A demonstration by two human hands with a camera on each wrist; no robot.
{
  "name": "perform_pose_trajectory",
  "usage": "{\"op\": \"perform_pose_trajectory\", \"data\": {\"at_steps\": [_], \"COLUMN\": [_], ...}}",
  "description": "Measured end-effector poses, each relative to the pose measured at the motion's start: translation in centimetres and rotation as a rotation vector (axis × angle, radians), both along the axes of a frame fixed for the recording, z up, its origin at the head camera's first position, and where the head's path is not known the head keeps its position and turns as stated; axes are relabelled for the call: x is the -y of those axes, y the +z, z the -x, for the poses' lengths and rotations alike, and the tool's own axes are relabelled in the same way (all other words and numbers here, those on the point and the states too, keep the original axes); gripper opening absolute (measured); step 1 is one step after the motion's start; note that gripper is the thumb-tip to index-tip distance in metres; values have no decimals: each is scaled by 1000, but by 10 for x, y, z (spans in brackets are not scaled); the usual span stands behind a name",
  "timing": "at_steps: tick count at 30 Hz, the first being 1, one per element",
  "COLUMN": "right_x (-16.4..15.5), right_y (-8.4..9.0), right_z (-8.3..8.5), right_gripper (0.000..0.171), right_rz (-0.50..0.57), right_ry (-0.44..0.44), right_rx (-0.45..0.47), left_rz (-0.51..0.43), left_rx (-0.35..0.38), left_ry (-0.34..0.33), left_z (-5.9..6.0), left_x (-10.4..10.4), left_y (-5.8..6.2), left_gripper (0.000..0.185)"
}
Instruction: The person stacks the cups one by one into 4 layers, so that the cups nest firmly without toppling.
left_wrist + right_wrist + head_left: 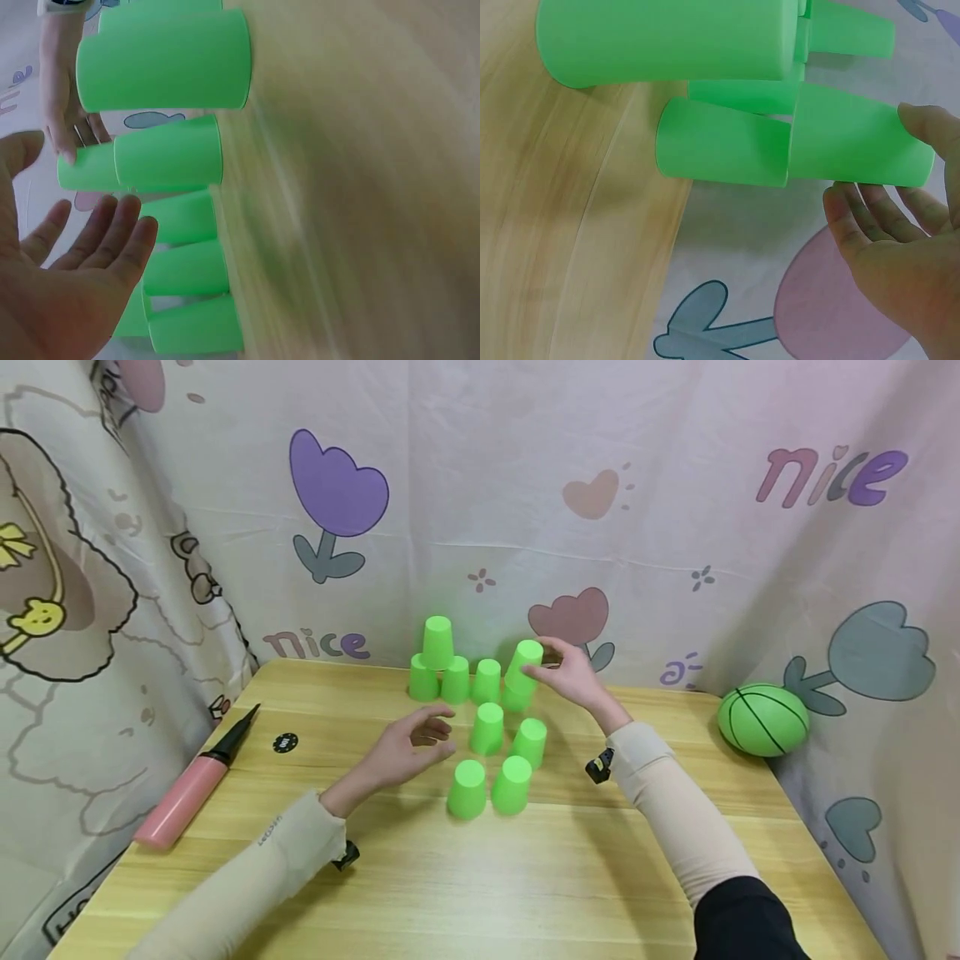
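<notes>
Several green plastic cups stand upside down on the wooden table (600, 877). A back row of cups (455, 681) carries one cup on top (437, 643). My right hand (542, 664) pinches a tilted green cup (525, 658) between thumb and fingers, on top of the row's rightmost cup (516, 696). In the right wrist view that held cup (862, 142) lies between my thumb and fingers (855, 214). Several more cups (487, 728) stand in front. My left hand (435, 727) hovers open just left of them, holding nothing; its palm (82, 262) faces the cups (169, 154).
A pink hand pump (193, 781) lies at the table's left edge, with a small black disc (285, 742) near it. A green ball (762, 719) sits at the far right corner. Printed fabric walls (480, 510) close in the back and sides.
</notes>
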State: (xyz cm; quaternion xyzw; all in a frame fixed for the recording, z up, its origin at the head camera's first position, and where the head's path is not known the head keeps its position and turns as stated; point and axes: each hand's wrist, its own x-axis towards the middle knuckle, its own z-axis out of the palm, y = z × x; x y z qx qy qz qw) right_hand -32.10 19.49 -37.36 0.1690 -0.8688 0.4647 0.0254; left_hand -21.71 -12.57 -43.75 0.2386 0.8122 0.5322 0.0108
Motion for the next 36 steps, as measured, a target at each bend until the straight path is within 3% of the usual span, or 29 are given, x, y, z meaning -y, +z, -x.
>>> {"op": "perform_pose_trajectory", "data": {"at_steps": [6, 19, 36], "right_x": [8, 19, 26], "right_y": [-1, 6, 3], "right_z": [9, 20, 30], "right_gripper": [62, 62, 63], "right_rz": [6, 19, -4], "right_ry": [-4, -8, -36], "right_rx": [-4, 15, 32], "left_rz": [11, -39, -45], "left_rx": [21, 99, 100], "left_ry": [-96, -214, -249], "left_z": [-10, -21, -25], "left_x": [-2, -9, -14], "left_y": [-3, -12, -24], "left_gripper": [57, 66, 67]}}
